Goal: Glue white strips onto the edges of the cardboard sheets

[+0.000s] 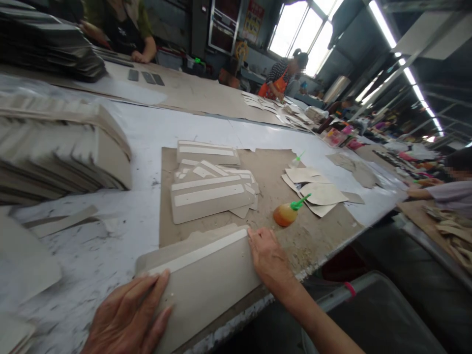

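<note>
A grey-beige leather piece (210, 280) with a white strip along its upper edge lies at the near edge of the table. My left hand (129, 317) rests flat on its left end, fingers spread. My right hand (267, 255) presses on its right end, fingers down on the corner. Just beyond lies a pile of similar pieces with white strips (212, 189) on a brown cardboard sheet (273, 169). An orange glue bottle with a green nozzle (287, 212) lies on its side to the right of my right hand.
A tall stack of beige pieces (62, 152) sits at the left. Loose cut pieces (319, 194) lie at the right. Dark stacked sheets (47, 44) are far left. Other people (282, 78) work at the far tables and one at the right edge (448, 189).
</note>
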The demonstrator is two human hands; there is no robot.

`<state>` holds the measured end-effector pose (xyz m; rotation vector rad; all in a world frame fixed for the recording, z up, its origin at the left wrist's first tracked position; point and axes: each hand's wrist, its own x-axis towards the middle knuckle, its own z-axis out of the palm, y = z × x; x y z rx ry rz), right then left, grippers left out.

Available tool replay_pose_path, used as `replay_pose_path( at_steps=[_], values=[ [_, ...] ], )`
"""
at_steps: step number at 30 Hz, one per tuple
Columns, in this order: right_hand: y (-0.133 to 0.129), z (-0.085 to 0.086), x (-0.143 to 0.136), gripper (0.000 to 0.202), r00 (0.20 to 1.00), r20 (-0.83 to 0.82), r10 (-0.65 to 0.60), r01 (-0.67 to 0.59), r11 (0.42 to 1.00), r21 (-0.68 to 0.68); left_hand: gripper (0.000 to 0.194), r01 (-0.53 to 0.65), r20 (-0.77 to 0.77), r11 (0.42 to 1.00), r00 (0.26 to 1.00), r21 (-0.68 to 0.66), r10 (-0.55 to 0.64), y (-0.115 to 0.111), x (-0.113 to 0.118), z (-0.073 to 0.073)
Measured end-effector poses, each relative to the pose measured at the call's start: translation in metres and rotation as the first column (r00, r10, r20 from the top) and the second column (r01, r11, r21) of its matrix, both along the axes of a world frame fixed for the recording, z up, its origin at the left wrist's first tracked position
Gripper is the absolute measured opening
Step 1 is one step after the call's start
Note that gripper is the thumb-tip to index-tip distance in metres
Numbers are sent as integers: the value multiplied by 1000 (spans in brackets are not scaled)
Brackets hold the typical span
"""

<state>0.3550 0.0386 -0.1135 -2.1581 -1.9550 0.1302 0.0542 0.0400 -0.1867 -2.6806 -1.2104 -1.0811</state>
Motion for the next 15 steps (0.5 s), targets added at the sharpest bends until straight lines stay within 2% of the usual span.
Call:
replay_pose_path(
  at_steps=[2, 5, 7, 9, 10, 12, 14, 15],
  values=[
    [2, 0, 2, 26, 982, -185, -30, 40, 998, 49, 52, -14, -59, 998, 998, 53, 18, 0, 3, 12],
    [8, 5, 4, 21, 872, -464, -157, 200, 979, 45, 43, -68, -101, 995, 992, 66, 74, -1, 7, 22],
    [11, 9, 2, 24, 815, -539, -215, 266, 964, 18, 41, -107, -127, 991, 985, 84, 117, -4, 8, 21],
    [12, 11, -2, 26, 793, -567, -223, 279, 960, 12, 42, -132, -106, 988, 985, 75, 140, -8, 7, 17],
    [11, 12, -4, 28, 780, -586, -221, 281, 960, 12, 44, -141, -59, 990, 988, 29, 142, -11, 6, 15],
    [9, 11, -8, 31, 742, -637, -211, 278, 961, 5, 43, -137, 108, 976, 982, -170, 157, -15, 2, 14],
    [6, 8, -10, 35, 690, -697, -193, 258, 966, -12, 42, -82, 328, 903, 915, -421, 236, -17, -2, 18],
    [4, 7, -11, 37, 661, -728, -183, 248, 969, -19, 44, -39, 432, 833, 841, -552, 325, -17, -4, 23]
  ],
)
